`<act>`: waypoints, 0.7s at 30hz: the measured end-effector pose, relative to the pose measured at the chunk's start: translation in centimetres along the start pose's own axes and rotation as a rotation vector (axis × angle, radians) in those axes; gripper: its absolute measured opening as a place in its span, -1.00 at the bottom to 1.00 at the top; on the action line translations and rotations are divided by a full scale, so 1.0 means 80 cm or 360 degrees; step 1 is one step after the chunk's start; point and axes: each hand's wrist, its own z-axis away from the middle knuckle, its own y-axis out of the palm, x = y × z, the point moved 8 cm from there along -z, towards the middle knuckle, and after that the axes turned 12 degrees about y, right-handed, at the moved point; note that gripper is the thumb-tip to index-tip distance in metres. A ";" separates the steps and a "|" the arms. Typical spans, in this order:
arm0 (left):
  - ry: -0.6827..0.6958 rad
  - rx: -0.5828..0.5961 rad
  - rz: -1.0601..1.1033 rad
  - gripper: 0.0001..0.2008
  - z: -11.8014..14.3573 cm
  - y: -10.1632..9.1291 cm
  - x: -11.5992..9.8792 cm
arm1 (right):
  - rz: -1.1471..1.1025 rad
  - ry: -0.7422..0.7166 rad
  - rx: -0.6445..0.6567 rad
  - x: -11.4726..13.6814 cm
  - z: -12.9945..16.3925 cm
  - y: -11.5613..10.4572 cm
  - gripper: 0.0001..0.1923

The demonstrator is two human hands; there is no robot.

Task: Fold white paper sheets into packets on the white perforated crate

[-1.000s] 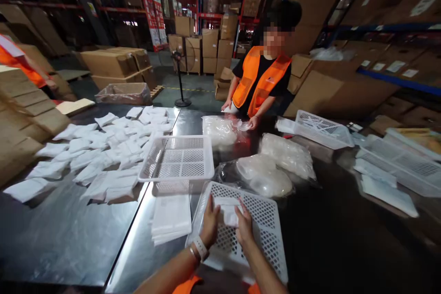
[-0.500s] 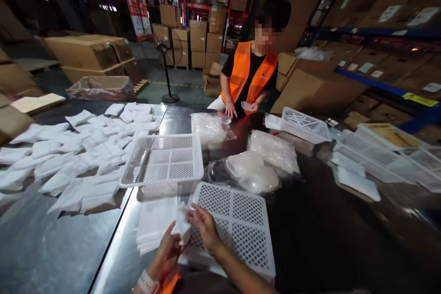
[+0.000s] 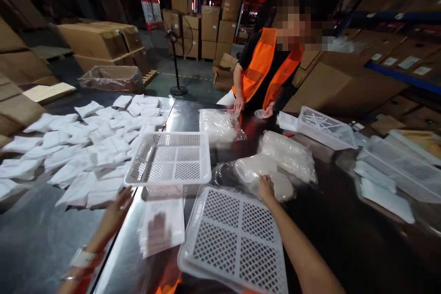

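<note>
My left hand [image 3: 121, 206] has its fingers stretched out beside the near edge of a pile of filled white packets [image 3: 98, 151], close to the corner of an upright white mesh basket [image 3: 203, 158]. No object shows in it. Bent fingers of my right hand [image 3: 267, 188] press onto translucent round plastic pieces [image 3: 250, 170] lying in a clear bag; their tips are partly hidden. A stack of flat white sheets or bags [image 3: 172, 234] lies partly beneath the basket. Right of it sits an upturned white mesh basket [image 3: 237, 239].
Across the table, a person in an orange vest [image 3: 260, 66] holds a small translucent piece. Bagged plastic pieces [image 3: 218, 126] and another bag [image 3: 289, 154] lie mid-table. White baskets [image 3: 325, 128] stand at the right. Behind are a fan [image 3: 175, 59] and cartons [image 3: 93, 41].
My hands have parted: the left moved leftward to the packets, the right forward and right to the plastic pieces. The white item between them has left my hands. The view shifted slightly.
</note>
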 end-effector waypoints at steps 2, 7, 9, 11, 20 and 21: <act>0.0229 0.0357 -0.0231 -0.62 0.027 0.073 -0.009 | 0.0067 -0.0053 0.0123 0.003 0.007 0.020 -0.76; 0.0590 0.0825 -0.0569 -0.33 0.111 0.215 -0.025 | 0.0135 -0.0096 0.0249 0.009 0.017 0.049 -0.75; 0.0543 0.0805 -0.0549 -0.31 0.118 0.230 -0.024 | 0.0125 -0.0070 0.0267 0.001 0.010 0.049 -0.73; 0.0491 0.0821 -0.0466 -0.36 0.114 0.232 -0.022 | 0.0083 -0.0053 0.0300 -0.008 0.001 0.046 -0.73; 0.0422 0.0834 0.0057 -0.64 0.076 0.196 -0.033 | -0.0410 -0.0012 0.0151 0.000 0.050 -0.018 -0.55; 0.0397 0.0756 0.0061 -0.65 0.072 0.188 -0.036 | -0.0479 0.0000 0.0108 0.000 0.067 -0.029 -0.52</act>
